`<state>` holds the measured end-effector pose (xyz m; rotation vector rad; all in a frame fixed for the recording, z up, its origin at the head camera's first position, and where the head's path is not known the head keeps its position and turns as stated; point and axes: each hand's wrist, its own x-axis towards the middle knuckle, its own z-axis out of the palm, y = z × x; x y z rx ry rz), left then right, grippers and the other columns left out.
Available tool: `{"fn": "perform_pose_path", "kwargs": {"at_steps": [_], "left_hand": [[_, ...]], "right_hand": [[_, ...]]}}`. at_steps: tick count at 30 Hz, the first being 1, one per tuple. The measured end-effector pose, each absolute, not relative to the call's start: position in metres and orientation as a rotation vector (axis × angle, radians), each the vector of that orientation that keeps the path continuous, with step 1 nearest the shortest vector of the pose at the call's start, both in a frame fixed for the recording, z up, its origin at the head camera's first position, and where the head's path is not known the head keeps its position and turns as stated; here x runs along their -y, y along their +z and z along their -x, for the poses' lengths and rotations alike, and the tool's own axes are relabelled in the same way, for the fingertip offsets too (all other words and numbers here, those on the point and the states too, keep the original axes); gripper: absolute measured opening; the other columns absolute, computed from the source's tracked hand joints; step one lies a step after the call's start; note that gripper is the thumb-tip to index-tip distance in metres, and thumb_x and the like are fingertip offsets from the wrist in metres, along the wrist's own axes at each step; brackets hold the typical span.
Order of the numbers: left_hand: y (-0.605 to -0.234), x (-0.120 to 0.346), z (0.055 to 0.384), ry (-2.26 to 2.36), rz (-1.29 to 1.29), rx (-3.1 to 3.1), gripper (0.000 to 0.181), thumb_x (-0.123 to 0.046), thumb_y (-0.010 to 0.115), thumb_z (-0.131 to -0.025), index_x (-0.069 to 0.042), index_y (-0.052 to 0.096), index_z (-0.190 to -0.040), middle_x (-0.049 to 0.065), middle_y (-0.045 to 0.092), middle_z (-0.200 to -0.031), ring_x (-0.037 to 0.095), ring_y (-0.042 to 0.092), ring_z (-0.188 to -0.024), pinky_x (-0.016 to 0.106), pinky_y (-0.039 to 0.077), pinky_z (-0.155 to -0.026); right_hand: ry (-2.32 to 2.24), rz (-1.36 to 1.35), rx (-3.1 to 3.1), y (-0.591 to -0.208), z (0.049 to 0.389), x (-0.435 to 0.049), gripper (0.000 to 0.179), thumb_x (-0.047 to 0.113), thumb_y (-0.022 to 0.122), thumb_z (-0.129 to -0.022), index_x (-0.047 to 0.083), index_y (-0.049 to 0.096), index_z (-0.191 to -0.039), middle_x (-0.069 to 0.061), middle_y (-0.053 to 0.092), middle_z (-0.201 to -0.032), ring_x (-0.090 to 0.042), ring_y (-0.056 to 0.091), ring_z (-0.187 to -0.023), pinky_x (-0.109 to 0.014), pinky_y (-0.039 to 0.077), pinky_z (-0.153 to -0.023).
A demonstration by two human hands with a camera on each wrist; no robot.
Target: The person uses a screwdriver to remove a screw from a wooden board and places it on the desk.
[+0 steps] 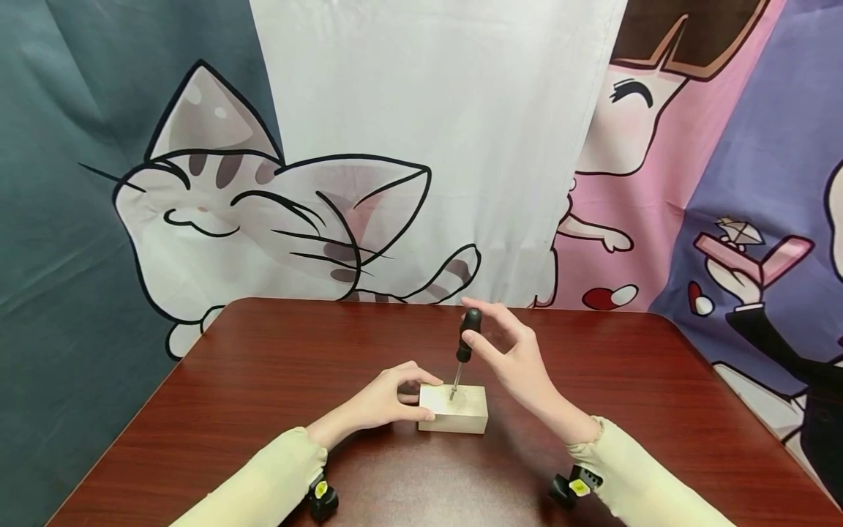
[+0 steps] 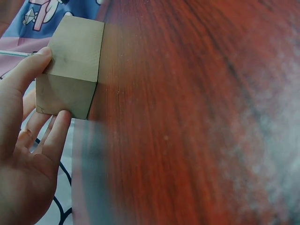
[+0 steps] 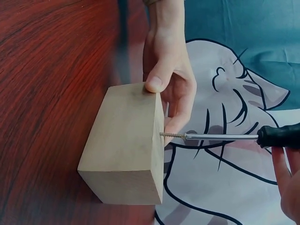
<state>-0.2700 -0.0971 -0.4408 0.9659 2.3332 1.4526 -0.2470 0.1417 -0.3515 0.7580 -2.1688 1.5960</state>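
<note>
A pale wooden block (image 1: 454, 422) lies on the table, gripped at its left end by my left hand (image 1: 380, 399). The thumb presses its front face while the fingers reach round the back. A screwdriver (image 1: 469, 333) with a black handle and metal shaft stands almost upright over the block, leaning slightly. My right hand (image 1: 520, 359) pinches its handle between thumb and fingers. In the right wrist view the tip meets the head of a screw (image 3: 173, 135), whose point enters the block's top face and whose threaded length still shows. The left wrist view shows only the block's end and side.
The dark red wooden table (image 1: 316, 337) spreads around the block, with its far edge against a hanging cloth (image 1: 448, 110) printed with cartoon figures. A black device (image 1: 323, 501) is worn on the left wrist, another (image 1: 571, 489) on the right.
</note>
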Motion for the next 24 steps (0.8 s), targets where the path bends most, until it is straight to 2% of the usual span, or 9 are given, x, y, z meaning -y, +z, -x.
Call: {"fn": "perform_pose_path", "kwargs": {"at_steps": [2,4,7,10,13,15,17,21,24], "left_hand": [[-0.4411,0.0972,0.2700,1.450,-0.965,-2.335,0.043,-0.023,0.082,-0.082,-0.020,0.067,-0.123,0.006,0.058,-0.108,0.018,0.059,-0.105,0.027,0.058,-0.095],[-0.4415,0.0973,0.2702,1.446,-0.963,-2.338,0.044,-0.023,0.082,-0.082,-0.020,0.067,-0.123,0.006,0.058,-0.109,0.018,0.059,-0.105,0.027,0.058,-0.095],[-0.4420,0.0973,0.2706,1.449,-0.963,-2.335,0.044,-0.023,0.082,-0.082,-0.020,0.067,-0.123,0.007,0.058,-0.109,0.018,0.059,-0.104,0.027,0.058,-0.094],[-0.4422,0.0973,0.2707,1.454,-0.967,-2.331,0.044,-0.023,0.082,-0.082,-0.020,0.067,-0.123,0.007,0.058,-0.109,0.018,0.059,-0.105,0.026,0.058,-0.094],[-0.4420,0.0973,0.2706,1.460,-0.976,-2.329,0.044,-0.022,0.082,-0.082,-0.020,0.067,-0.123,0.007,0.058,-0.109,0.017,0.058,-0.105,0.025,0.058,-0.094],[-0.4417,0.0972,0.2704,1.462,-0.981,-2.329,0.044,-0.022,0.082,-0.082,-0.019,0.067,-0.123,0.007,0.058,-0.110,0.016,0.057,-0.104,0.025,0.057,-0.094],[-0.4415,0.0973,0.2701,1.460,-0.982,-2.333,0.044,-0.022,0.082,-0.082,-0.020,0.067,-0.123,0.006,0.058,-0.110,0.015,0.057,-0.103,0.026,0.058,-0.094],[-0.4412,0.0976,0.2696,1.450,-0.976,-2.339,0.044,-0.022,0.083,-0.081,-0.020,0.067,-0.123,0.006,0.059,-0.110,0.014,0.057,-0.102,0.026,0.058,-0.094],[-0.4409,0.0980,0.2695,1.451,-0.970,-2.337,0.044,-0.022,0.083,-0.081,-0.021,0.067,-0.123,0.006,0.058,-0.109,0.014,0.057,-0.103,0.026,0.058,-0.094]], "right_hand": [[1.589,-0.774,2.173,-0.3519,0.2472,-0.1420,0.048,0.013,0.067,-0.095,0.026,0.056,-0.139,-0.004,0.067,-0.122,-0.010,0.067,-0.106,-0.023,0.057,-0.093],[1.598,-0.799,2.164,-0.3526,0.2473,-0.1418,0.050,0.010,0.064,-0.096,0.026,0.053,-0.143,-0.007,0.069,-0.121,-0.013,0.067,-0.111,-0.022,0.056,-0.096],[1.625,-0.834,2.139,-0.3528,0.2479,-0.1409,0.049,0.006,0.059,-0.098,0.023,0.051,-0.144,-0.012,0.070,-0.119,-0.015,0.069,-0.108,-0.020,0.057,-0.092],[1.659,-0.873,2.101,-0.3532,0.2488,-0.1397,0.044,0.001,0.053,-0.100,0.015,0.051,-0.142,-0.019,0.068,-0.119,-0.014,0.070,-0.106,-0.023,0.058,-0.091],[1.686,-0.859,2.080,-0.3537,0.2492,-0.1383,0.037,0.000,0.051,-0.100,0.009,0.054,-0.136,-0.018,0.067,-0.119,-0.013,0.068,-0.107,-0.025,0.059,-0.091],[1.679,-0.808,2.084,-0.3542,0.2492,-0.1374,0.035,0.003,0.056,-0.099,0.009,0.056,-0.133,-0.011,0.067,-0.119,-0.013,0.069,-0.100,-0.023,0.059,-0.086],[1.669,-0.738,2.095,-0.3548,0.2490,-0.1367,0.034,0.006,0.063,-0.096,0.012,0.059,-0.129,-0.004,0.067,-0.111,-0.014,0.070,-0.087,-0.022,0.058,-0.076],[1.661,-0.642,2.110,-0.3552,0.2482,-0.1368,0.036,0.010,0.072,-0.090,0.018,0.062,-0.123,-0.001,0.064,-0.094,-0.017,0.064,-0.062,-0.024,0.051,-0.059],[1.668,-0.649,2.104,-0.3547,0.2486,-0.1380,0.035,0.010,0.072,-0.090,0.019,0.062,-0.122,-0.005,0.064,-0.089,-0.019,0.062,-0.064,-0.025,0.051,-0.058]]}}
